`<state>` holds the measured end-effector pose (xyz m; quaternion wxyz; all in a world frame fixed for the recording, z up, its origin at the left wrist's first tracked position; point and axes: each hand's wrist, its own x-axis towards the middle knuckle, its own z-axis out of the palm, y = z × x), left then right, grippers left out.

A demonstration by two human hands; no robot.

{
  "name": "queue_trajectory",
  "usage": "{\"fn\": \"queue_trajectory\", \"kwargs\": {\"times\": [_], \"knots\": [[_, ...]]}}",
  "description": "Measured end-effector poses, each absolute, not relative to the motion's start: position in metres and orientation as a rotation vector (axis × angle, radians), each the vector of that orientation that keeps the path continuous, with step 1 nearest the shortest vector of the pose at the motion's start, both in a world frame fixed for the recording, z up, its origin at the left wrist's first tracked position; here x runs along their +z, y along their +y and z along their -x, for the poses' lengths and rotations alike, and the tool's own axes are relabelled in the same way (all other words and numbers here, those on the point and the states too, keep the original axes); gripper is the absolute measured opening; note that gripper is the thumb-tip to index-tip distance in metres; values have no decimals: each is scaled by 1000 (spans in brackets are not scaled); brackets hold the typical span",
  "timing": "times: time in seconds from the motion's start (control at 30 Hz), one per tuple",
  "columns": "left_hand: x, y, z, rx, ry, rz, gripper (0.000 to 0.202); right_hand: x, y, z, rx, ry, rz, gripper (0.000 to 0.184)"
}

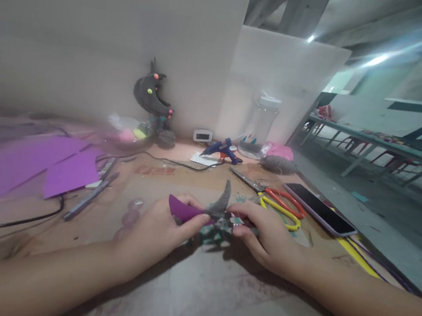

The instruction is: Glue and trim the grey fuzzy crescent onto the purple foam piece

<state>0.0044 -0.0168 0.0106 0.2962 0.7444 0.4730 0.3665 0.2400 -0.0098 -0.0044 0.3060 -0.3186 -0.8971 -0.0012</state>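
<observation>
Over the middle of the table, my left hand (166, 227) pinches a curled piece of purple paper (183, 209) between thumb and fingers. The paper lies against a small craft piece with a grey, curved, pointed top (222, 200) and a dark green and whitish cluster (218, 232) below, which is blurred. From the other side, my right hand (263, 231) closes its thumb and fingers on the edge of this craft piece. The fingertips partly hide it. Just beyond my right hand lie scissors (278, 204) with red and yellow handles.
Purple sheets (73, 172) and a pen (88, 199) lie left. A blue glue gun (221, 150) rests at the back, near a small digital clock (202, 136), a clear jar (264, 116) and grey yarn (278, 164). A decorated grey crescent (150, 94) stands back left; a phone (320, 210) lies right.
</observation>
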Motion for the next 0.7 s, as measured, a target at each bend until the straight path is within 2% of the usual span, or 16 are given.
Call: {"fn": "queue_trajectory", "kwargs": {"times": [0.17, 0.4, 0.7], "knots": [[12, -15, -6, 991, 1250, -2007, 15, -7, -8, -240, 91, -2345, 924, 25], [3, -10, -2, 1018, 1253, -2036, 15, -4, -19, -240, -81, -2411, 713, 35], [-1, -17, 2, 1040, 952, -2206, 10, -5, -15, -239, -101, -2437, 755, 32]]}}
